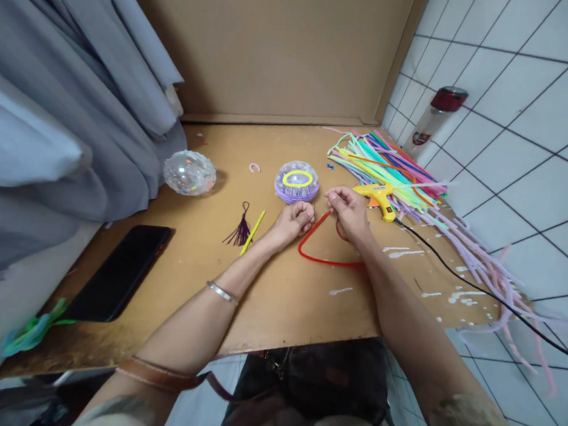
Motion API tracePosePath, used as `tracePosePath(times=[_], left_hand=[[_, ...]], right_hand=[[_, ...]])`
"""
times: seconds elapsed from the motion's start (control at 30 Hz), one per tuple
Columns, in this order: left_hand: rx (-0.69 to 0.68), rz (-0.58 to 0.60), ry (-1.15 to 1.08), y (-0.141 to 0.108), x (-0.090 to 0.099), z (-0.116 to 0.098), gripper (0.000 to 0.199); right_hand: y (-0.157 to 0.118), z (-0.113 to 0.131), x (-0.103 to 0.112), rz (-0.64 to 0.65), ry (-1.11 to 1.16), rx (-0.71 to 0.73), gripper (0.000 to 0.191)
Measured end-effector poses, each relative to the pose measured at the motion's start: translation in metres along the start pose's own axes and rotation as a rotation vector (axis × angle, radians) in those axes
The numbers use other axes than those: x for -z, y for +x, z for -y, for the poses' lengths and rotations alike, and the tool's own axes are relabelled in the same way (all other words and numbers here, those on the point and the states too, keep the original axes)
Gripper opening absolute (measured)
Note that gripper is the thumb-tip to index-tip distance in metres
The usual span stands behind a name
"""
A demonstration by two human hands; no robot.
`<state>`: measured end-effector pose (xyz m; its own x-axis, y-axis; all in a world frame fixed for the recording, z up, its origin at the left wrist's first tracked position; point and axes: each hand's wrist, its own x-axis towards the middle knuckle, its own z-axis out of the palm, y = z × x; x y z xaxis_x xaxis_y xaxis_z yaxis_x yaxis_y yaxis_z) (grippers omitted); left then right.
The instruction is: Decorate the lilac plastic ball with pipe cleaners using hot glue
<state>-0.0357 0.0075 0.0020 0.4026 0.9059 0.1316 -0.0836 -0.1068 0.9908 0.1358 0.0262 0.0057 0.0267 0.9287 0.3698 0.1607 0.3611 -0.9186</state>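
Observation:
A bent red pipe cleaner hangs from my right hand, whose fingers pinch it near one end. Its lower length curves down over the table and passes under my right forearm. My left hand is closed close beside it, thumb and fingers together; whatever they hold is too small or hidden to name. Just beyond my hands sits a round lilac piece, seemingly wound from pipe cleaners, with a yellow oval ring on its front. A yellow hot glue gun lies right of my right hand.
Many coloured pipe cleaners lie at the back right. A clear speckled ball stands left; a dark tassel, a yellow stick and a black phone lie nearer. A red-lidded bottle stands by the tiled wall. The glue gun's cord runs right.

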Motion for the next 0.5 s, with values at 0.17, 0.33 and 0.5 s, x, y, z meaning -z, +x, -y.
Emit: tracePosePath(times=[0.17, 0.33, 0.5], left_hand=[[-0.024, -0.106, -0.115, 0.002, -0.010, 0.012, 0.047], [-0.054, -0.157, -0.030, 0.003, -0.010, 0.014, 0.039], [-0.031, -0.181, 0.022, 0.002, -0.011, 0.013, 0.032]], right_hand=[[-0.003, 0.008, 0.000, 0.097, 0.033, -0.029, 0.033], [-0.004, 0.008, -0.006, 0.163, 0.011, 0.004, 0.023], [-0.002, 0.002, -0.009, 0.121, -0.021, 0.011, 0.019]])
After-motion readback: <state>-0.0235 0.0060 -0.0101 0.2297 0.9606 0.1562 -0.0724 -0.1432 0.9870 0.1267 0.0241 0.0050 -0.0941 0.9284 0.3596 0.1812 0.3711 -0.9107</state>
